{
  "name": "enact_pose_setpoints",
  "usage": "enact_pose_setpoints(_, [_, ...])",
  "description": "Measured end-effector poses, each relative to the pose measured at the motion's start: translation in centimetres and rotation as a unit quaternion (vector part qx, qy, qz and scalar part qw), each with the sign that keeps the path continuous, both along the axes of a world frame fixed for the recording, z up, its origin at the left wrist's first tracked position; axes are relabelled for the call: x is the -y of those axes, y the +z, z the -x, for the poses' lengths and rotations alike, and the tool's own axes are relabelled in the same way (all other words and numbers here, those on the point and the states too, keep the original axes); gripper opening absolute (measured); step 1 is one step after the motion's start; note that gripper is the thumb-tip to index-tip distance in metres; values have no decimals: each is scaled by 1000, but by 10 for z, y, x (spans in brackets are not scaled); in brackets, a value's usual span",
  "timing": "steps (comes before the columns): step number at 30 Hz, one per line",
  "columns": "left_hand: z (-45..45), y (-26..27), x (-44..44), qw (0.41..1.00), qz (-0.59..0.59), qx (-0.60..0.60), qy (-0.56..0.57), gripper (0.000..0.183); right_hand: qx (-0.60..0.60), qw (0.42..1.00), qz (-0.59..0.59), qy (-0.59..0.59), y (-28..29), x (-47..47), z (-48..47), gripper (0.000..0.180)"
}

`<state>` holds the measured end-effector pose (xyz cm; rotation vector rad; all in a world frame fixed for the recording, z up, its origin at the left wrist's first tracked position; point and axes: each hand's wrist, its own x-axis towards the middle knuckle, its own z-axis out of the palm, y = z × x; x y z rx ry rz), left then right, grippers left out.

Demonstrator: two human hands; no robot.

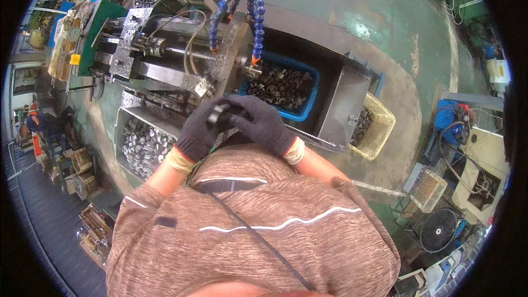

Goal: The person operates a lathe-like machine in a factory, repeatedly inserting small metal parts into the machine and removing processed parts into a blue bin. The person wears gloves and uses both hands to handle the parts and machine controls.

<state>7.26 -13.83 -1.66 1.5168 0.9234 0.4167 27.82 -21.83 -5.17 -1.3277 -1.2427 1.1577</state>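
Observation:
My left hand (201, 129), in a dark knit glove over a pale cuff, holds a small shiny metal part (217, 113), blurred and partly covered by the fingers. My right hand (266, 122), gloved the same way, curls in from the other side, its fingers meeting the left ones. Whether it also grips the part is hidden. Both hands are in front of my waist, at the near edge of a metalworking machine (231, 57). Just beyond my right hand is a blue plastic basket (312, 101) with many dark metal fittings (280, 84).
Blue segmented coolant hoses (258, 24) with orange nozzles hang over the machine. At left stands a bin (119, 142) of bright metal parts (144, 146). A yellow crate (381, 127) sits right of the machine's metal tray (350, 94). A round fan (438, 231) stands lower right.

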Motion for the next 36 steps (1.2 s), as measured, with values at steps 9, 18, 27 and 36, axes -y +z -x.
enact_pose_setpoints(9, [86, -8, 0, 922, 291, 69, 244, 28, 363, 901, 231, -56, -201, 1, -45, 45])
enact_pose_setpoints(18, [86, 3, -11, 934, 267, 10, 239, 38, 430, 871, 237, 36, -311, -50, -38, 31])
enact_pose_setpoints(27, [30, 16, -59, 976, -35, -209, 41, 61, 384, 887, 211, -145, -210, 22, -80, 28])
enact_pose_setpoints(36, [-15, 34, -99, 888, -263, -332, -180, 66, 585, 762, 160, -225, -163, 177, -205, 15])
